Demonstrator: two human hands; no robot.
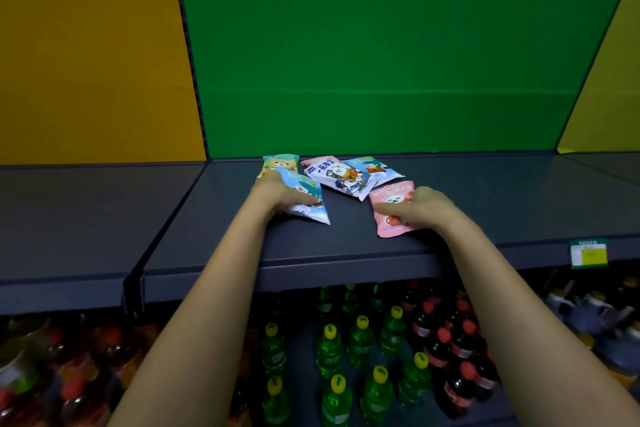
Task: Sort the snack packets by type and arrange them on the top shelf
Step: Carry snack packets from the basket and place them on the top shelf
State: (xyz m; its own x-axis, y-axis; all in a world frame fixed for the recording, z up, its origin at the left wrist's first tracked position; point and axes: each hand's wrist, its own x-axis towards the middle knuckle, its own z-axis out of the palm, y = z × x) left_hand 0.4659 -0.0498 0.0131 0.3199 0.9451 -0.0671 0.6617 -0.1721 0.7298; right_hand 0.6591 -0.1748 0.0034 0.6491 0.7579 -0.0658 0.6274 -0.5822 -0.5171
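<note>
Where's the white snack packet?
Head view: the white packet lies on the top shelf, between the blue packet in the left hand and the pink packet in the right hand.

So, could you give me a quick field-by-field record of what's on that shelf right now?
left hand: grips blue packet
right hand: holds front pink packet
loose pile: white packet, second blue packet, back pink packet, green packet
surface: top shelf
below: green bottles, red-capped bottles
</note>
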